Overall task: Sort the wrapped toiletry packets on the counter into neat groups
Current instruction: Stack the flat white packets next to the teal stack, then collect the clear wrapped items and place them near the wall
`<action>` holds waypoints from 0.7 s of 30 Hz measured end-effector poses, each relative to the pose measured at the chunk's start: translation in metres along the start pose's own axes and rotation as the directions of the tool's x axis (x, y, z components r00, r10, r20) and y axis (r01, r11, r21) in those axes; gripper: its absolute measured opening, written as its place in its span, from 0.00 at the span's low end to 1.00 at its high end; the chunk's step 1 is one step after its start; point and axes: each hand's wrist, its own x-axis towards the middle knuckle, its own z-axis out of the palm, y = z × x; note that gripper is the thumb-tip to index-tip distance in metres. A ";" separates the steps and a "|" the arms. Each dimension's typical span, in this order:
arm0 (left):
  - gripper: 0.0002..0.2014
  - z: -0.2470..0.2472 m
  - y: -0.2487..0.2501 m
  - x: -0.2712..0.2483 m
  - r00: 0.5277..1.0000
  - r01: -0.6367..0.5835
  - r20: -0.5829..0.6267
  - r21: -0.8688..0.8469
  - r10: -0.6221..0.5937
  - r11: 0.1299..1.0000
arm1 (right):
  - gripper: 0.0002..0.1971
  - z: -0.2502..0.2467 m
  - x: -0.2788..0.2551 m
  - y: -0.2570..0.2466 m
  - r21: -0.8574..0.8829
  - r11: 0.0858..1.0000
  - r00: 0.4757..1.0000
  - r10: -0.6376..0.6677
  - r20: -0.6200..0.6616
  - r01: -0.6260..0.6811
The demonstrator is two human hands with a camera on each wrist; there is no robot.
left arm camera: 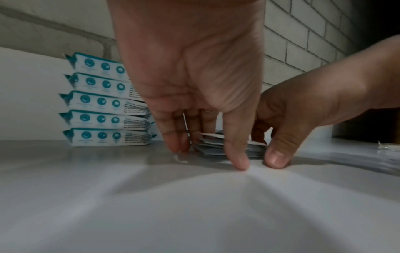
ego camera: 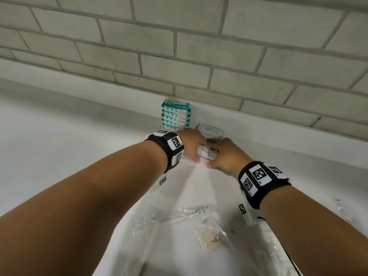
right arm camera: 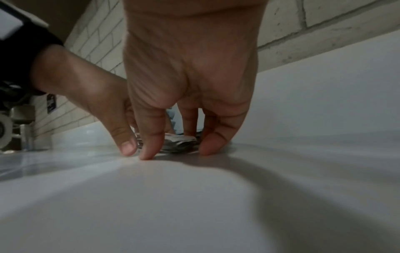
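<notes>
A small stack of white toothpaste packets [ego camera: 207,154] lies on the white counter [ego camera: 79,136] near the back wall. My left hand [ego camera: 199,152] flanks its left side and my right hand [ego camera: 212,157] its right side. Both hands have straight fingers, tips down on the counter against the stack's edges. In the left wrist view the stack [left arm camera: 216,147] sits between my left fingers [left arm camera: 179,145] and thumb. In the right wrist view the stack [right arm camera: 179,142] shows between my right fingers [right arm camera: 207,149] and thumb. A pile of several teal-and-white wipe packs [ego camera: 176,116] stands just left of it.
A white labelled packet group [ego camera: 212,132] lies behind the hands against the brick wall [ego camera: 179,56]. Clear-wrapped toothbrushes [ego camera: 179,214] and a clear packet with a pale bar [ego camera: 210,238] lie nearer me. More clear wrappers [ego camera: 274,246] lie at the right.
</notes>
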 end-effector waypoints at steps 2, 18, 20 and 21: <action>0.26 0.002 0.002 0.002 1.000 0.001 -0.011 0.015 -0.001 1.000 | 0.30 -0.001 0.000 0.001 -0.035 0.999 1.000 -0.019 -0.013 0.019; 0.40 0.008 0.001 -0.006 0.993 0.089 -0.070 -0.126 -0.098 0.988 | 0.42 0.001 -0.009 0.010 0.054 0.999 1.000 -0.002 -0.015 0.002; 0.39 0.008 0.000 -0.023 0.979 0.128 -0.124 -0.248 -0.163 0.960 | 0.40 -0.001 -0.022 0.016 0.094 0.995 0.999 -0.031 -0.036 0.034; 0.39 0.008 -0.002 -0.032 0.966 0.146 -0.161 -0.298 -0.201 0.943 | 0.39 -0.004 -0.031 0.020 0.108 0.994 0.999 -0.022 -0.037 0.026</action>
